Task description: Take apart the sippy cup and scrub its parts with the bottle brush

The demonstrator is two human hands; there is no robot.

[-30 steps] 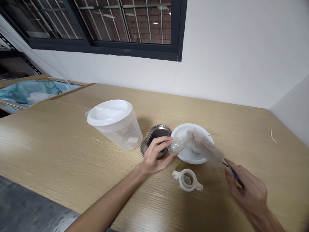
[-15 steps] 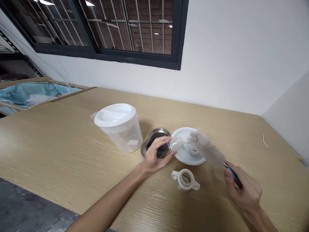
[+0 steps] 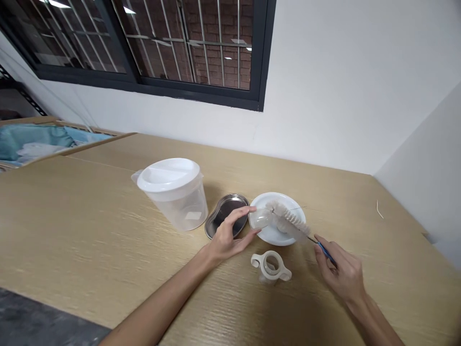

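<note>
Left hand pinches a small clear plastic bottle between thumb and fingertips, holding it on its side just above the rim of a round white plate. Right hand has its fingers closed around the blue handle of a grey bristled bottle brush, and the brush head points at the bottle's mouth, its tip right at the opening; whether it is inside I cannot tell. On the light wooden table, a white 2-handled collar ring lies near both hands. A shiny kidney-shaped steel dish sits just behind the left hand, and a clear plastic jug with a white lid stands further left.
</note>
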